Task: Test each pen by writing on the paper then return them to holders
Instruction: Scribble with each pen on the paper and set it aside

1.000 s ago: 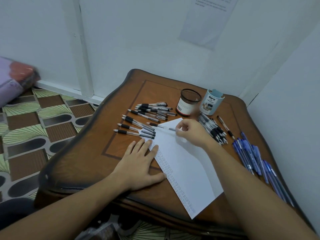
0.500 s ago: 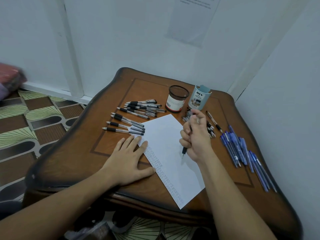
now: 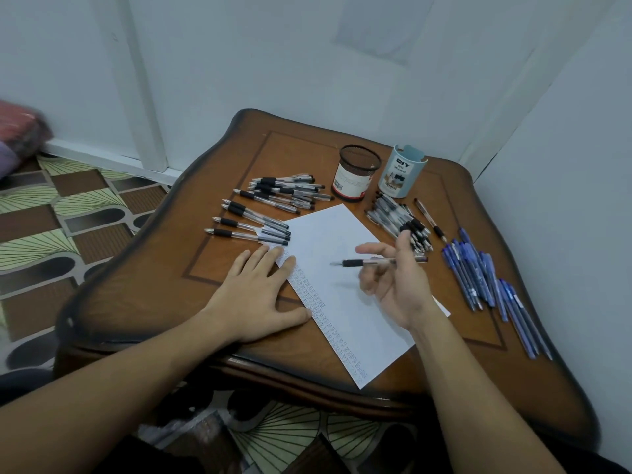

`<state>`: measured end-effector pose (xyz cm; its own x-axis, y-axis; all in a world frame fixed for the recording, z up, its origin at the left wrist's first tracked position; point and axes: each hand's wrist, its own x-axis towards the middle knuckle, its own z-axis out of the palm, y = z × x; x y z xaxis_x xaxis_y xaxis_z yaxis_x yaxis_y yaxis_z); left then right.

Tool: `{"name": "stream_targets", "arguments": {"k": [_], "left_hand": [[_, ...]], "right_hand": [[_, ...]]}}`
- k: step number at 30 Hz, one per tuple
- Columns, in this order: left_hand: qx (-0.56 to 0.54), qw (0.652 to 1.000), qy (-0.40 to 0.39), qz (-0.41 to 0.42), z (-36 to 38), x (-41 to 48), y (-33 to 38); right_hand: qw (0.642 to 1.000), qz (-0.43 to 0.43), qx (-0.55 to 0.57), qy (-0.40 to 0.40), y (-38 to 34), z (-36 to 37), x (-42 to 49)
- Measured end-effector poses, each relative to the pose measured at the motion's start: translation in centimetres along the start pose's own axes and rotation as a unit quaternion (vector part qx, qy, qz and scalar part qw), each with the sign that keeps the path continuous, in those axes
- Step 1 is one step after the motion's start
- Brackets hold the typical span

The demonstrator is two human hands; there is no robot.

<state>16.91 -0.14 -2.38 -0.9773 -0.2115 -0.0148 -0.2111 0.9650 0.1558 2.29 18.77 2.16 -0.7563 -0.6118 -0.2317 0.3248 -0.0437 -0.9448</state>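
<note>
A white paper (image 3: 328, 241) lies slanted on the wooden table (image 3: 191, 302), with rows of small scribbles along its left edge. My left hand (image 3: 260, 292) presses flat on that edge. Above the paper's right half, my right hand (image 3: 396, 285) is turned palm up with loosely spread fingers. It holds a black-grip clear pen (image 3: 352, 263) level across the fingers, tip pointing left. At the back stand a black mesh holder (image 3: 355, 176) and a light blue holder (image 3: 402, 176), and I see no pens in either.
Several black pens (image 3: 273, 200) lie left of the mesh holder, and another heap of black pens (image 3: 396, 217) lies below the blue holder. Several blue pens (image 3: 478, 271) lie along the table's right side by the wall. Patterned floor is at left.
My right hand took a pen from the left group and brought it over the paper upright in a fist. It has since turned palm up with the pen level. My left hand stayed put.
</note>
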Motion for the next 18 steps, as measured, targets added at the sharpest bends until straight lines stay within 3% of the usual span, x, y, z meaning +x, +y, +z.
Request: {"name": "stream_targets", "arguments": {"k": [5, 11, 18], "left_hand": [[0.000, 1.000, -0.005, -0.007, 0.0, 0.1, 0.1], [0.000, 1.000, -0.004, -0.007, -0.1, 0.0, 0.2], [0.002, 1.000, -0.005, -0.005, 0.0, 0.0, 0.1]], "right_hand": [[0.992, -0.072, -0.105, -0.017, 2.4, 0.9, -0.3], [0.980, -0.087, -0.172, -0.056, 4.3, 1.5, 0.0], [0.954, -0.137, -0.265, 0.037, 4.9, 2.1, -0.4]]}}
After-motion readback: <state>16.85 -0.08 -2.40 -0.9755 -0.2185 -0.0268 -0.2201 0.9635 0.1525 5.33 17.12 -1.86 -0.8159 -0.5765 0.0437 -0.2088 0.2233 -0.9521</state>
